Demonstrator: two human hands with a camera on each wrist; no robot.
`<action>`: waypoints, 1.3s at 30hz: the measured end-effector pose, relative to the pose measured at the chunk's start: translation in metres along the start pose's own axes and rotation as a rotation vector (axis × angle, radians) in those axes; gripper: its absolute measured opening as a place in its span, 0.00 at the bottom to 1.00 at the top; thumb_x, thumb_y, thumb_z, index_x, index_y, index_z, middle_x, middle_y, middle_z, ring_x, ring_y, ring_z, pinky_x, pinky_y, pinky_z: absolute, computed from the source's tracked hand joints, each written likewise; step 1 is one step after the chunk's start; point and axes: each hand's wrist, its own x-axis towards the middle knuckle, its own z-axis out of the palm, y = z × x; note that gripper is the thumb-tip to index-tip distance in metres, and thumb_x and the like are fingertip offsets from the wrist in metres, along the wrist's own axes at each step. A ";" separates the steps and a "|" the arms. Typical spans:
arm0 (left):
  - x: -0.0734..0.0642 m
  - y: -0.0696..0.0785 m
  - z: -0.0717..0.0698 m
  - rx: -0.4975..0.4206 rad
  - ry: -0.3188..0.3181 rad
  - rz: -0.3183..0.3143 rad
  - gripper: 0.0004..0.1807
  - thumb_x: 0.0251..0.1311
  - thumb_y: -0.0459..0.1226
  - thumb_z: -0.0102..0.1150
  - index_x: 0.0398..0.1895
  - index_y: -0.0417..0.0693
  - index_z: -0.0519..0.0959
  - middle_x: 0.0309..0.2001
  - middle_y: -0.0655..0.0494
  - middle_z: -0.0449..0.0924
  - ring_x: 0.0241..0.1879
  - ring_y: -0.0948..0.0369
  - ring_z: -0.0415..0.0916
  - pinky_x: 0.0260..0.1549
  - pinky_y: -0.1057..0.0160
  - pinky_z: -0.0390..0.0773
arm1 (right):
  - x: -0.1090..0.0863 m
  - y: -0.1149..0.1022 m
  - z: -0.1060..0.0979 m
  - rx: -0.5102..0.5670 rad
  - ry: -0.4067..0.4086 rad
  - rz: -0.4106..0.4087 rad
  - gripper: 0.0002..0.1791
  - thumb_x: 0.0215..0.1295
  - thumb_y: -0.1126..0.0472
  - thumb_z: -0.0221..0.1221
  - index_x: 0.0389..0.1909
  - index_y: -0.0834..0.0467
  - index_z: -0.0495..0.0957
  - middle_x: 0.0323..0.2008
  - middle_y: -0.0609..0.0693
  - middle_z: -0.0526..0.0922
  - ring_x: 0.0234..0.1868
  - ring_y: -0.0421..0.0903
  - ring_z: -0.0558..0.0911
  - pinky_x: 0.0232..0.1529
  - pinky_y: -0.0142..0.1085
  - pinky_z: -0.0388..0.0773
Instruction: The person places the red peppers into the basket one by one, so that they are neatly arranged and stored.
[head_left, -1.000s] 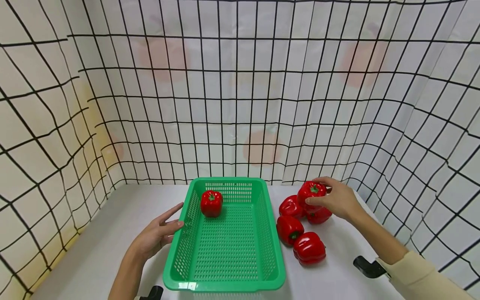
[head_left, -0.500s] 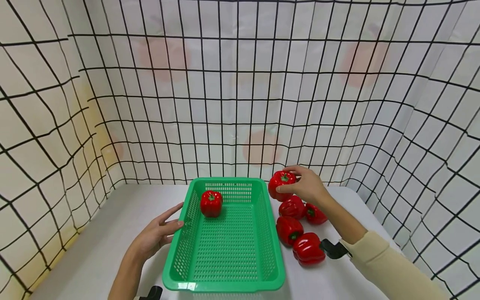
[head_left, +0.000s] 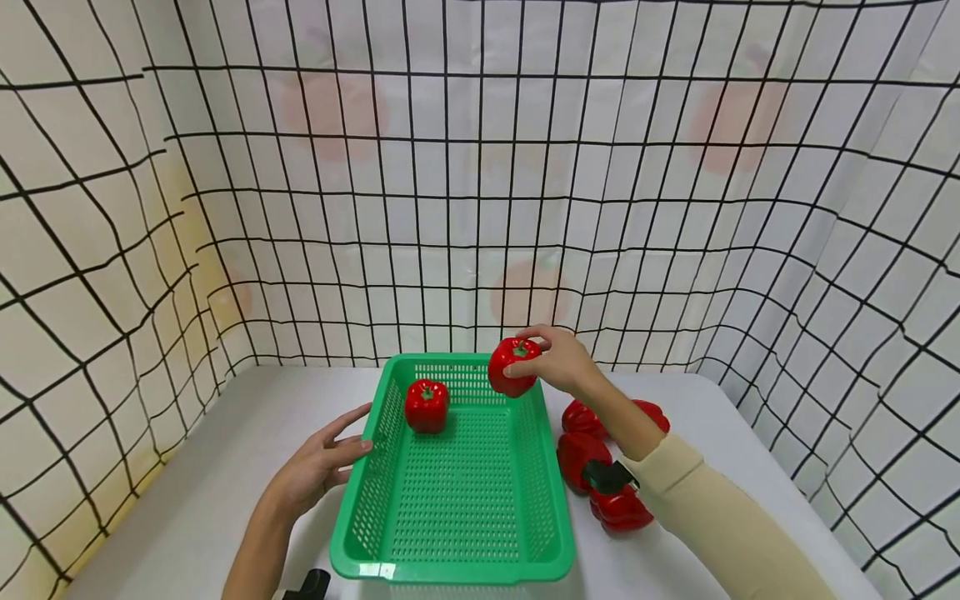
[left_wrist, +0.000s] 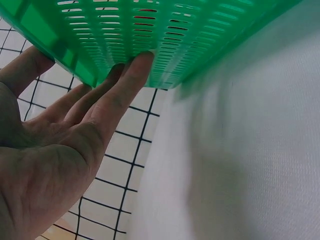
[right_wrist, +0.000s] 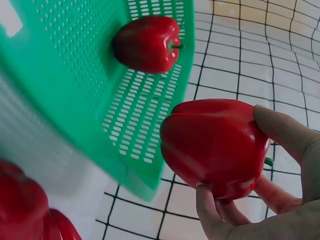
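Note:
My right hand [head_left: 562, 364] holds a red bell pepper [head_left: 507, 363] above the far right corner of the green plastic basket [head_left: 450, 574]. In the right wrist view, thumb and fingers grip this pepper [right_wrist: 212, 145] near its green stem. Another red bell pepper [head_left: 426, 408] stands upright inside the basket, toward the far left. On the basket's left side, my left hand [head_left: 309, 471] has its fingers spread against the wall. The left wrist view shows those fingers [left_wrist: 117, 95] extended along the slotted outer side [left_wrist: 150, 30] of the basket.
Several red bell peppers [head_left: 581, 457] lie on the white table [head_left: 187, 492] right of the basket, partly covered by the right forearm and its black wrist camera [head_left: 607, 477]. Black netting [head_left: 480, 197] over white walls encloses the back and both sides.
My right hand has lifted the bell pepper from the pile on the right and carried it left, over the basket's far right corner. The left hand stays at the basket's side.

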 end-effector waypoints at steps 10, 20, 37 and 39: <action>0.001 -0.002 0.000 -0.005 -0.007 0.009 0.41 0.72 0.37 0.58 0.82 0.54 0.48 0.66 0.32 0.72 0.53 0.44 0.85 0.52 0.48 0.85 | 0.019 0.008 0.026 0.011 -0.030 0.003 0.36 0.55 0.54 0.73 0.66 0.53 0.73 0.60 0.62 0.78 0.56 0.60 0.78 0.51 0.49 0.85; 0.002 -0.004 0.000 -0.004 0.013 -0.007 0.41 0.71 0.38 0.58 0.82 0.56 0.50 0.68 0.32 0.71 0.54 0.44 0.84 0.52 0.47 0.85 | 0.032 0.027 0.037 -0.095 -0.052 -0.010 0.37 0.55 0.47 0.74 0.66 0.52 0.74 0.62 0.59 0.78 0.60 0.58 0.77 0.51 0.49 0.84; 0.002 -0.003 0.001 0.016 0.035 -0.009 0.42 0.71 0.38 0.58 0.82 0.55 0.49 0.68 0.31 0.71 0.52 0.45 0.85 0.51 0.48 0.85 | 0.040 0.048 0.068 -0.245 -0.021 -0.121 0.35 0.54 0.45 0.74 0.62 0.51 0.77 0.59 0.56 0.81 0.60 0.55 0.78 0.54 0.51 0.83; 0.001 -0.002 0.001 0.018 0.034 -0.006 0.42 0.71 0.38 0.59 0.82 0.55 0.49 0.67 0.31 0.71 0.52 0.45 0.85 0.51 0.47 0.85 | 0.040 0.050 0.070 -0.259 -0.019 -0.142 0.35 0.53 0.46 0.75 0.62 0.50 0.77 0.59 0.56 0.82 0.60 0.55 0.78 0.55 0.51 0.82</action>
